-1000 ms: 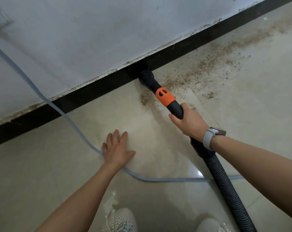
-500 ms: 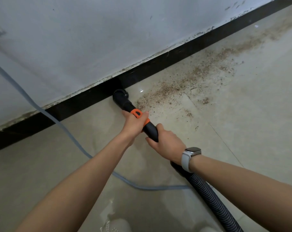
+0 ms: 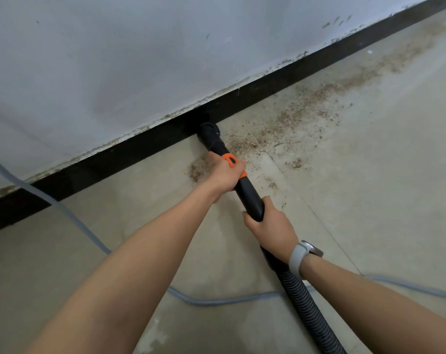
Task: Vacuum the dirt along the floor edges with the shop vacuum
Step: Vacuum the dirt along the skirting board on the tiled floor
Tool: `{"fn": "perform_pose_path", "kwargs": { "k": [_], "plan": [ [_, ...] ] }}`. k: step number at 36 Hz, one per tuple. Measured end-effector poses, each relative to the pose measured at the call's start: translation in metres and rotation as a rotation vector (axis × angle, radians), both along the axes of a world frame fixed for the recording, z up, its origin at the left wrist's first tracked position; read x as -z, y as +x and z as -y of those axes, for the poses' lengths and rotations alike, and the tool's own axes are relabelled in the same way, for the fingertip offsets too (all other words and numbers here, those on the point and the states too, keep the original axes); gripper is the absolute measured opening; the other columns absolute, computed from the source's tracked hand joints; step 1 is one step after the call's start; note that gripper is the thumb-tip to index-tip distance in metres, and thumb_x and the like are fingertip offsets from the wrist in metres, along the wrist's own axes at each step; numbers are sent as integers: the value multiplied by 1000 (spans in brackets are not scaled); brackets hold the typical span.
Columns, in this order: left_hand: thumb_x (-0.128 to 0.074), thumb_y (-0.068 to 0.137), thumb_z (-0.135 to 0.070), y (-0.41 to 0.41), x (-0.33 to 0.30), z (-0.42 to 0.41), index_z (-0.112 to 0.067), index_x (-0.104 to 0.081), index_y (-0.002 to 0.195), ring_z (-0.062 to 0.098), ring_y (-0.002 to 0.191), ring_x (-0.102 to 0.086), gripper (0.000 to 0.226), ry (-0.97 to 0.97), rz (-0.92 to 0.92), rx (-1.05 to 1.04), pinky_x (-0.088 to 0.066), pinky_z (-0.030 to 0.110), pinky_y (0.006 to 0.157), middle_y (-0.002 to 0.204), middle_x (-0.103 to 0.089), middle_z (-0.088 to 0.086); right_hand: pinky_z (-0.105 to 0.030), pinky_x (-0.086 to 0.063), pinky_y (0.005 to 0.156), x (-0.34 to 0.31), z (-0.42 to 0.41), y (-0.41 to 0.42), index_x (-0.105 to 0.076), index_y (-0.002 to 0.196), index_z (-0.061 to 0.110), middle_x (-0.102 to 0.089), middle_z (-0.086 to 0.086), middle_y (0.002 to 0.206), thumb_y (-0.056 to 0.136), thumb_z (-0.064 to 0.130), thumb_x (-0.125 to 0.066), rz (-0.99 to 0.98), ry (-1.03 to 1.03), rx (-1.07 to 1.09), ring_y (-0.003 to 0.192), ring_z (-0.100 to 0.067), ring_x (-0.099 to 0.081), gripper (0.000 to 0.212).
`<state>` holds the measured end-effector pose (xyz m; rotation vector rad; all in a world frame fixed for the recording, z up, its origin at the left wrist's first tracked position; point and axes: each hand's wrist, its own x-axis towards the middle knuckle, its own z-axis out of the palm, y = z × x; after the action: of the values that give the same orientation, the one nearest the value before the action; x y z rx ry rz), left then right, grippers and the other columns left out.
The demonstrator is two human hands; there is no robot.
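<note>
Head view: the left hand (image 3: pixel 224 175) is gripping the orange collar (image 3: pixel 229 159), fingers clamped round it, steering the vacuum nozzle (image 3: pixel 209 134) against the black baseboard (image 3: pixel 114 159). The right hand (image 3: pixel 270 226), fingers wrapped round the black wand (image 3: pixel 250 198), is likely driving it toward the dirt (image 3: pixel 280 123) lying rightward along the edge.

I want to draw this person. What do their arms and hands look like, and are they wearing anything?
Both arms are bare, with no sleeves showing. The left hand wears nothing: no glove, no ring that I can see. By the right hand, the wrist carries a watch with a dark rounded face on a pale grey band.
</note>
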<state>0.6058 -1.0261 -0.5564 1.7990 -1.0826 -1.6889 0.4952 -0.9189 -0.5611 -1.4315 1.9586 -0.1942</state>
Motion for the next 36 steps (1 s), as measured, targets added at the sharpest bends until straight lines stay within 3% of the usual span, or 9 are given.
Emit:
{"fn": "perform_pose_path", "kwargs": {
  "k": [2,4,9,11,14,18,23,27,36],
  "plan": [
    [-52,97,-39,-8,-1,1,-11,3,150,25,108,-56,81,-3,-15,21,-55,39,80,127,-49,9,-33,-40,58,1,4,-5,-37,98,19,-56,-2,77,92,42,-54,-63,-12,-2,71,-30,-58,29],
    [-49,98,-40,-16,-2,2,-15,-7,149,23,104,-54,71,-22,-32,45,-50,31,70,124,-48,5,-33,-37,57,2,8,-8,-35,98,18,-52,1,74,93,41,-53,-103,-19,25,68,-29,-55,29],
    [-45,100,-34,-33,-1,2,-15,-18,146,20,102,-55,57,-24,-72,33,-50,36,82,123,-52,5,-33,-36,55,2,13,-14,-36,98,18,-48,3,70,93,36,-53,-63,-5,57,67,-27,-53,27],
    [-45,101,-32,-31,0,-2,-17,-18,145,16,95,-55,55,-24,-96,15,-49,34,77,117,-52,2,-34,-37,56,1,11,-15,-37,98,17,-53,0,74,92,35,-55,-17,-1,40,68,-29,-55,26],
    [-45,100,-33,-23,2,-10,-17,-12,149,18,96,-55,61,8,-100,-22,-50,30,68,127,-49,6,-38,-45,62,-2,4,-9,-38,99,16,-58,-5,79,91,35,-56,28,4,6,74,-33,-60,26],
    [-42,101,-33,-5,-5,-31,-15,-5,151,24,112,-53,65,2,-60,-88,-46,39,95,137,-46,8,-37,-44,61,-9,-15,9,-38,98,16,-60,-5,78,91,36,-55,56,-8,-30,75,-34,-61,26],
    [-42,101,-29,28,-17,-79,-13,-13,147,5,82,-52,56,-69,-5,-200,-46,25,75,99,-53,-5,-39,-44,65,-20,-45,27,-40,97,17,-64,-10,83,89,36,-57,135,18,-148,76,-34,-61,27],
    [-42,101,-28,53,-15,-107,-12,-7,149,9,85,-53,62,-51,26,-341,-48,40,94,103,-54,-2,-35,-39,61,-23,-53,37,-37,92,20,-59,-7,78,89,36,-58,163,69,-302,74,-33,-59,26],
    [-42,101,-25,38,-15,-131,-9,-12,141,9,80,-54,52,23,-46,-340,-49,44,93,91,-50,-4,-36,-44,69,-28,-75,24,-34,77,27,-56,-1,75,86,33,-60,158,163,-225,77,-30,-59,28]
  ]
}}
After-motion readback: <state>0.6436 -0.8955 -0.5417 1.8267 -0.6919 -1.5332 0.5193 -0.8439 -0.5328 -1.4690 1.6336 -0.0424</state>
